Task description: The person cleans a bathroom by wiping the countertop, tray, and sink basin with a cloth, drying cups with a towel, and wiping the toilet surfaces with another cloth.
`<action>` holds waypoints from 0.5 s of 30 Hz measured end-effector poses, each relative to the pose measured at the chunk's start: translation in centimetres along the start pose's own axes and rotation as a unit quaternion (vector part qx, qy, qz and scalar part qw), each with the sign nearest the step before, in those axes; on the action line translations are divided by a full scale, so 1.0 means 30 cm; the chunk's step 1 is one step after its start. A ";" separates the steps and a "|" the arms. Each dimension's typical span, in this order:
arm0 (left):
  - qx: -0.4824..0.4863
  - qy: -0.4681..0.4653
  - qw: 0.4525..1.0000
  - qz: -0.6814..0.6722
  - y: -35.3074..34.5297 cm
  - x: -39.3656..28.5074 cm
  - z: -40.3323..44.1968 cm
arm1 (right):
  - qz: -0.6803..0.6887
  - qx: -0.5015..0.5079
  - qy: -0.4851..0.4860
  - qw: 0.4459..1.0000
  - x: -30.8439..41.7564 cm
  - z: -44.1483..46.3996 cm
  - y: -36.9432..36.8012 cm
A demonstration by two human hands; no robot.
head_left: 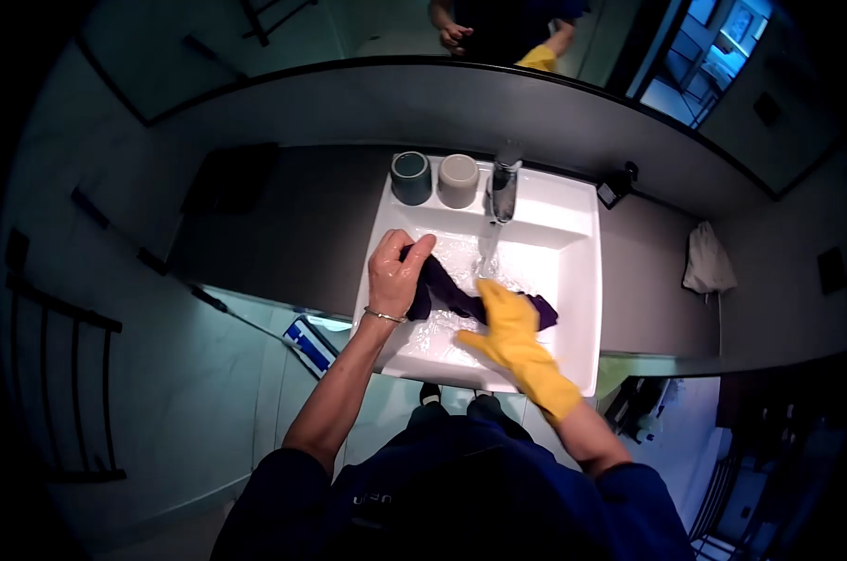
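A dark purple cloth [447,292] stretches across the white sink [584,280], wet, with water pooled around it. My bare left hand [397,271], with a bracelet at the wrist, is closed on the cloth's left end. In a yellow rubber glove, my right hand [505,327] lies over the cloth's right part, thumb spread away from the fingers and no grip visible. Water runs from the chrome faucet [504,192] just beyond the right hand.
Behind the basin stand a dark green cup [411,178] and a beige cup [458,180]. A dark bottle [617,185] and a light pouch [709,258] are at the right. A blue-and-white mop head [308,346] is below left. The mirror [386,33] spans the back.
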State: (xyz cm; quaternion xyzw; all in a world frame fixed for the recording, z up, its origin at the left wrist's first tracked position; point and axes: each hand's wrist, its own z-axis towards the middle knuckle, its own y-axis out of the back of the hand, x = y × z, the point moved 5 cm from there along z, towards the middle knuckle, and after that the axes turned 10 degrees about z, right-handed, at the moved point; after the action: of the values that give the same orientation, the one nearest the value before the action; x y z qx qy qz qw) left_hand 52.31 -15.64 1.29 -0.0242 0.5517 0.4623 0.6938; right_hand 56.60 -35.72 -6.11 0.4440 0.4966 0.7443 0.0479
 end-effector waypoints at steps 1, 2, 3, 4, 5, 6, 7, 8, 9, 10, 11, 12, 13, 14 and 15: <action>-0.012 0.018 0.999 -0.038 -0.007 -0.003 -0.002 | 0.018 -0.014 -0.022 0.999 -0.031 0.006 -0.073; -0.022 0.019 0.998 -0.058 -0.006 -0.006 0.000 | 0.003 0.050 -0.081 0.995 -0.061 0.024 -0.113; -0.034 0.020 0.996 -0.077 0.004 -0.006 0.009 | -0.010 0.113 -0.138 0.984 -0.096 0.043 -0.140; -0.052 0.026 0.995 -0.078 0.019 0.011 0.024 | 0.045 0.047 -0.145 0.987 -0.147 0.050 -0.145; -0.070 0.033 0.994 -0.078 0.046 0.034 0.037 | 0.102 -0.018 -0.150 0.983 -0.193 0.035 -0.146; -0.079 0.051 0.990 -0.101 0.077 0.052 0.054 | 0.147 -0.128 -0.071 0.978 -0.139 -0.006 -0.047; -0.088 0.071 0.985 -0.127 0.098 0.069 0.069 | 0.188 -0.075 -0.072 0.977 -0.125 -0.008 0.017; -0.093 0.062 0.986 -0.122 0.106 0.075 0.073 | 0.225 -0.072 -0.109 0.966 -0.048 -0.031 0.109; -0.089 0.065 0.986 -0.125 0.107 0.092 0.072 | 0.260 -0.070 -0.149 0.951 0.022 -0.059 0.186; -0.103 0.042 0.988 -0.105 0.107 0.102 0.080 | 0.257 -0.073 -0.152 0.952 0.065 -0.067 0.237; -0.118 0.019 0.989 -0.085 0.105 0.077 0.091 | 0.332 -0.057 -0.187 0.923 0.088 -0.074 0.263; -0.135 -0.015 0.991 -0.005 0.103 0.044 0.094 | 0.405 -0.039 -0.223 0.886 0.091 -0.085 0.266; -0.133 -0.013 0.991 -0.007 0.075 0.019 0.107 | 0.403 -0.040 -0.227 0.886 0.063 -0.086 0.250; -0.109 -0.078 0.989 0.059 0.029 -0.033 0.121 | 0.478 -0.034 -0.248 0.842 0.011 -0.086 0.206; -0.086 -0.142 0.978 0.125 -0.023 -0.082 0.125 | 0.550 -0.027 -0.266 0.791 -0.017 -0.087 0.185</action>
State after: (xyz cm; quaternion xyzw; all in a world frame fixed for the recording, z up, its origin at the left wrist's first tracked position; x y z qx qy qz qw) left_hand 55.65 -15.50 4.36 0.0512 0.4040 0.5899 0.6973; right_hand 57.12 -40.59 -2.38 0.8210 0.1158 0.5109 -0.2268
